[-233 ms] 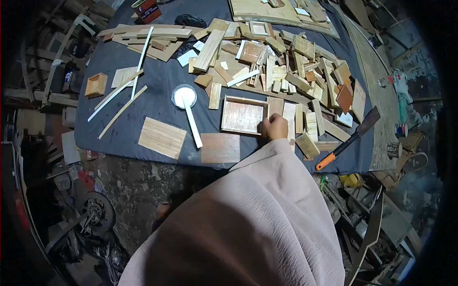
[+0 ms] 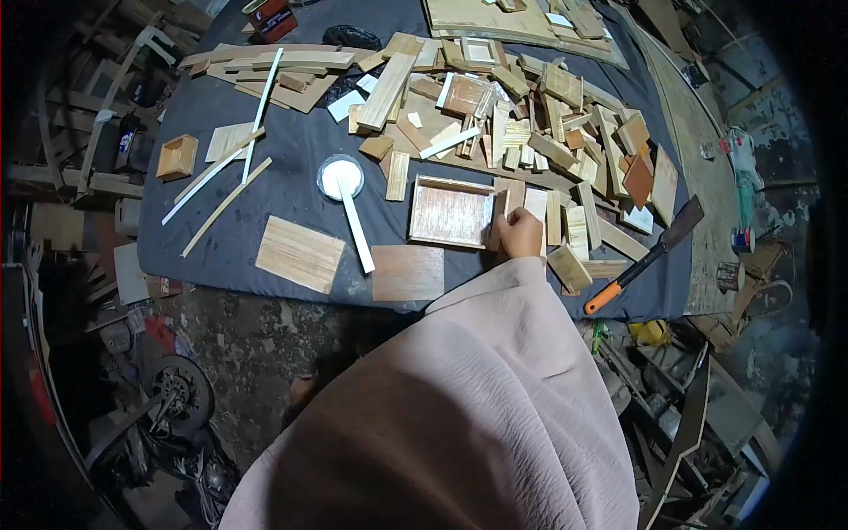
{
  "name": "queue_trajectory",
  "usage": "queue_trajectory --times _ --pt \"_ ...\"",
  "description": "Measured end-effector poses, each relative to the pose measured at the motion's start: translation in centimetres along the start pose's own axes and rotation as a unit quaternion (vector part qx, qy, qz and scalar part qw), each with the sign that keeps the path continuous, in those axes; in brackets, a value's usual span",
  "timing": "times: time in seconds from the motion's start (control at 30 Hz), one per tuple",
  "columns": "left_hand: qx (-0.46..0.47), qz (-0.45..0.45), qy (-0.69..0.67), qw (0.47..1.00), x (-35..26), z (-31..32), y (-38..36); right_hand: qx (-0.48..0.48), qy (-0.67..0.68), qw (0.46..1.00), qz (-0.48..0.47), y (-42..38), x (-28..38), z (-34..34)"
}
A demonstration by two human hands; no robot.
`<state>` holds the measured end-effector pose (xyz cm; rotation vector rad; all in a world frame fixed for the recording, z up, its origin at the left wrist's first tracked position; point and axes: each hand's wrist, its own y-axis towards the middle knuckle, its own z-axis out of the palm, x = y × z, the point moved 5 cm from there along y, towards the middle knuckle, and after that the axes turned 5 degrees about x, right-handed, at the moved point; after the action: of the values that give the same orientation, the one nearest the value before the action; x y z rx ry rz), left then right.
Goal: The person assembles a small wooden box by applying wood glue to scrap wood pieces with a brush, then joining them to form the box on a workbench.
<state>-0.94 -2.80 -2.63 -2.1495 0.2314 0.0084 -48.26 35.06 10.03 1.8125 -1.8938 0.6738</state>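
Observation:
My right hand point(image 2: 521, 234) is closed, its fingers pinching a small brown wooden board point(image 2: 501, 210) that stands on edge beside the right end of a shallow wooden box point(image 2: 452, 212). Whether the board touches the box is hard to tell. The box lies with its open side up and has a worn, pale floor. Left of it sits a round tub of white paste point(image 2: 341, 179), a white strip point(image 2: 357, 234) resting across it. Two flat wooden panels, one light point(image 2: 300, 254) and one brown point(image 2: 408, 274), lie near the table edge. My left hand does not show.
A heap of wood offcuts point(image 2: 565, 132) covers the right side of the dark tablecloth point(image 2: 212, 252). A blade with an orange handle point(image 2: 604, 299) lies at the right edge. Thin strips point(image 2: 227, 208) and a small wooden box point(image 2: 177, 157) are at left; a red tin point(image 2: 270, 19) stands behind.
My right hand has shifted slightly right, away from the box's end. The small board between its fingers now shows upright beside the box.

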Motion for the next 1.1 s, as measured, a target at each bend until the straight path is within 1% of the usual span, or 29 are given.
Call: queue_trajectory --times 0.03,0.1,0.17,0.27,0.37,0.43,0.47,0.53,0.63,0.67,0.73,1.03,1.07,1.1 --pt "0.0 -0.014 0.021 1.0 -0.3 0.0 -0.4 0.009 -0.007 1.0 0.001 0.0 -0.1 0.2" --pt "-0.006 -0.025 0.013 1.0 -1.6 -0.2 -1.7 0.026 -0.013 1.0 0.005 0.0 -0.3 0.7" --pt "-0.013 -0.039 0.004 0.999 -1.5 -0.2 -1.8 0.019 -0.013 1.0 -0.001 0.0 -0.4 1.0" --pt "-0.014 -0.017 0.012 1.0 -0.1 0.5 0.7 0.016 -0.007 1.0 -0.006 0.0 -0.4 1.4" --pt "0.012 -0.01 -0.004 1.0 1.9 1.6 3.3 0.019 -0.009 1.0 0.0 0.0 0.0 1.4" --pt "-0.011 0.019 -0.008 1.0 2.4 1.7 3.9 0.021 -0.015 1.0 0.005 0.0 0.1 1.5" --pt "-0.011 0.018 -0.008 1.0 2.4 1.7 3.8 0.021 -0.016 1.0 0.001 0.0 0.2 1.6" --pt "-0.045 0.001 -0.009 0.999 2.5 1.5 3.5 0.021 -0.018 1.0 -0.004 0.0 0.2 1.6" --pt "-0.064 0.016 -0.014 0.998 4.1 2.3 5.1 0.02 -0.018 1.0 -0.005 0.0 0.3 1.6" --pt "-0.063 0.016 -0.014 0.998 3.5 1.9 4.2 0.025 -0.025 0.999 -0.009 0.0 0.4 1.6" --pt "0.002 -0.007 0.024 1.0 1.2 0.8 1.3 0.03 -0.032 0.999 -0.013 0.0 0.5 1.6" --pt "-0.027 0.028 0.033 0.999 4.4 2.6 6.4 0.036 -0.035 0.999 0.001 0.1 0.3 1.9" --pt "-0.027 0.028 0.033 0.999 4.0 2.4 5.8 0.032 -0.036 0.999 -0.004 0.2 0.2 2.0" --pt "-0.02 0.019 0.003 1.0 3.3 2.2 4.9 0.029 -0.036 0.999 -0.008 0.2 0.1 2.1"
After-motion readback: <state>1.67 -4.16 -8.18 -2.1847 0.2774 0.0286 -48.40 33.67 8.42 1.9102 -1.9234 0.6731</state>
